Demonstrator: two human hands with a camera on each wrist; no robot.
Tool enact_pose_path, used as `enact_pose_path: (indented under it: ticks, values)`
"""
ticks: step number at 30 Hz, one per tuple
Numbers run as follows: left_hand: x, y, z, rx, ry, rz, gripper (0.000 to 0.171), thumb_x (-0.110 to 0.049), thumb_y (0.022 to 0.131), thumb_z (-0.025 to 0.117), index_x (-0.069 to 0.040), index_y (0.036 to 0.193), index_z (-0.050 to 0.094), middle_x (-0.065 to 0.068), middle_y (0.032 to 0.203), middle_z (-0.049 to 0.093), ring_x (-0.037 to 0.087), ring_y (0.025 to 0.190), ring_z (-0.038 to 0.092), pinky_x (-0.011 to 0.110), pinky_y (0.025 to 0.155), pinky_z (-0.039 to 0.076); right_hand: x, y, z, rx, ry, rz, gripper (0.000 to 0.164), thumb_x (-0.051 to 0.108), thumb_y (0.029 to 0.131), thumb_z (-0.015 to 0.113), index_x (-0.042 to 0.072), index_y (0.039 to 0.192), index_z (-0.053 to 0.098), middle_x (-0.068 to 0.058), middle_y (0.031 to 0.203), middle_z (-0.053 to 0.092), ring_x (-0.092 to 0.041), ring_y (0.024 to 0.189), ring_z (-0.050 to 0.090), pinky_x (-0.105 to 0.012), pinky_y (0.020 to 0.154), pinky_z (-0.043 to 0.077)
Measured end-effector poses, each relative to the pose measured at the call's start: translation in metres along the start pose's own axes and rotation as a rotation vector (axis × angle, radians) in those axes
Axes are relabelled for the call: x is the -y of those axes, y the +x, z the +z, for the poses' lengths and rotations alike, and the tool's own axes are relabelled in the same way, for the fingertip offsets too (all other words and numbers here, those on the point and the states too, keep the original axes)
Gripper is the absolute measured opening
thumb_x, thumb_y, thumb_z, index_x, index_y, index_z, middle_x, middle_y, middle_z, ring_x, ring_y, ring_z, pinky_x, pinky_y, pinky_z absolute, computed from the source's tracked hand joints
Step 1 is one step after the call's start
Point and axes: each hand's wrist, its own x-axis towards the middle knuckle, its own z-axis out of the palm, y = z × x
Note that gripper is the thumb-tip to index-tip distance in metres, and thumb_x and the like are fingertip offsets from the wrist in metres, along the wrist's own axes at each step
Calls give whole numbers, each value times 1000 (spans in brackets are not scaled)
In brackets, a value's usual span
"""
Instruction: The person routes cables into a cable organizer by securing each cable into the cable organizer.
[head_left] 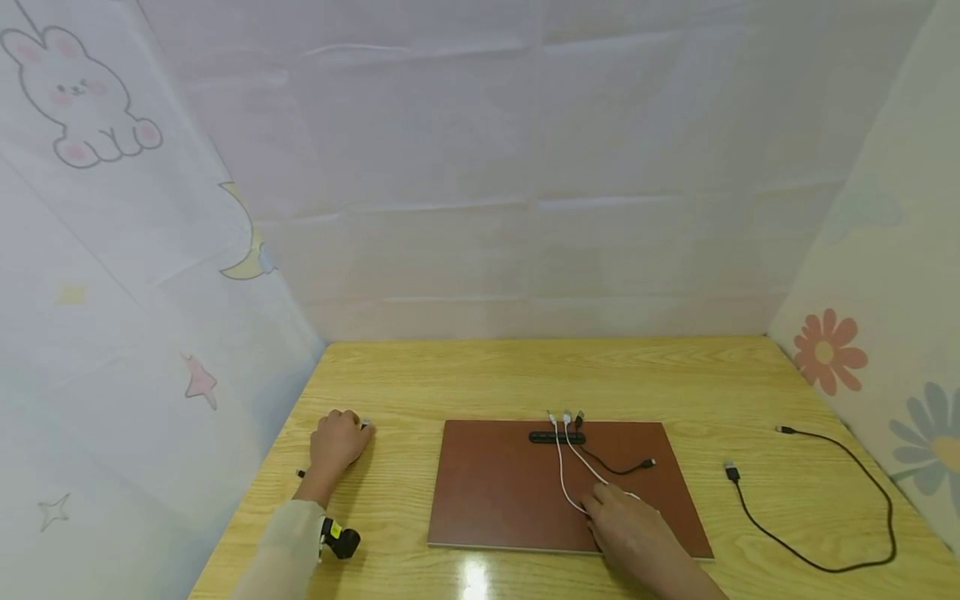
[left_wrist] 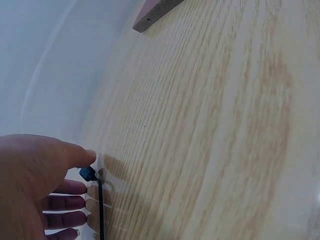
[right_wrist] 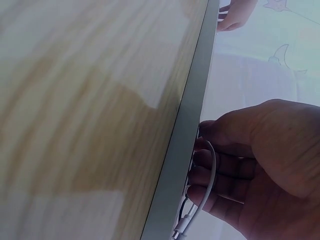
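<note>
My left hand is at the left of the table, thumb and fingertips around the dark plug of a black cable. In the left wrist view the plug sits between thumb and index finger, the other fingers spread below. My right hand is over the front right of a brown board, pinching a white cable. The cable loops past the fingers in the right wrist view. A black cable holder near the board's back edge has two white cables and a short black cable running from it.
Another black USB cable lies in a wide curve on the right side of the wooden table. Printed cloth walls stand at the back and both sides. A small black wrist camera sticks out from the left sleeve.
</note>
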Motion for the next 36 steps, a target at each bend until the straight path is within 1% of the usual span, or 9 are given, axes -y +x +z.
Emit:
enact_pose_path:
  ticks: [5, 8, 13, 15, 18, 20, 24, 28, 36]
  values:
    - [-2, 3, 2, 4, 4, 28, 39, -28, 99, 65, 7, 115, 68, 24, 109, 63, 40, 95, 62, 56, 78, 53, 1, -2, 0, 7, -6, 20, 14, 18, 86, 80, 11, 95, 72, 4, 84, 56, -15, 77, 62, -34, 65, 55]
    - [-4, 6, 2, 20, -3, 30, 33, -24, 100, 65, 7, 110, 68, 21, 103, 63, 34, 85, 62, 49, 71, 54, 1, -2, 0, -2, -8, 20, 12, 17, 87, 79, 10, 94, 72, 4, 83, 54, -14, 76, 61, -33, 64, 55]
    - [-6, 9, 1, 55, -24, -9, 24, -20, 101, 62, 4, 103, 68, 16, 96, 61, 25, 75, 58, 40, 63, 49, 0, -1, 0, -20, 3, -6, 11, 17, 87, 79, 11, 93, 72, 5, 83, 54, -12, 75, 59, -30, 62, 53]
    - [-7, 10, 1, 63, -35, -20, 23, -19, 102, 62, 2, 95, 67, 14, 89, 60, 23, 69, 55, 37, 60, 46, 0, -1, 1, -20, 12, -11, 11, 16, 86, 80, 12, 93, 72, 5, 83, 54, -12, 75, 58, -30, 61, 53]
    - [-7, 10, 1, 69, -58, -31, 26, -19, 102, 61, -4, 81, 60, 10, 75, 56, 20, 60, 49, 34, 54, 40, 0, -2, 0, -11, 21, -7, 13, 17, 86, 80, 11, 94, 72, 4, 85, 56, -12, 75, 59, -30, 61, 53]
    - [-6, 10, 1, 73, -72, -34, 30, -19, 103, 60, -7, 76, 56, 7, 70, 53, 19, 55, 45, 32, 52, 37, 0, -2, 0, 0, 24, 1, 13, 17, 86, 80, 12, 95, 72, 4, 86, 57, -13, 77, 60, -31, 62, 53]
    - [-5, 9, -1, 66, -93, -20, 26, -19, 104, 57, -6, 82, 56, 7, 70, 55, 17, 55, 46, 31, 52, 37, 1, -3, 0, 19, 21, 17, 13, 19, 87, 79, 12, 96, 72, 5, 86, 57, -12, 77, 60, -31, 63, 53]
    - [-6, 8, -8, 29, -116, 21, 20, -17, 104, 58, -1, 93, 57, 10, 76, 59, 19, 59, 52, 32, 55, 41, 1, -2, -1, 20, 23, 12, 14, 18, 86, 80, 12, 95, 72, 5, 85, 56, -13, 76, 59, -31, 62, 52]
    - [-24, 10, -26, -4, -170, 67, 15, -14, 102, 62, -1, 97, 56, 11, 86, 64, 20, 66, 57, 34, 60, 45, 2, -3, -2, 31, 28, 26, 14, 20, 87, 79, 12, 97, 73, 5, 87, 56, -13, 77, 60, -32, 64, 53]
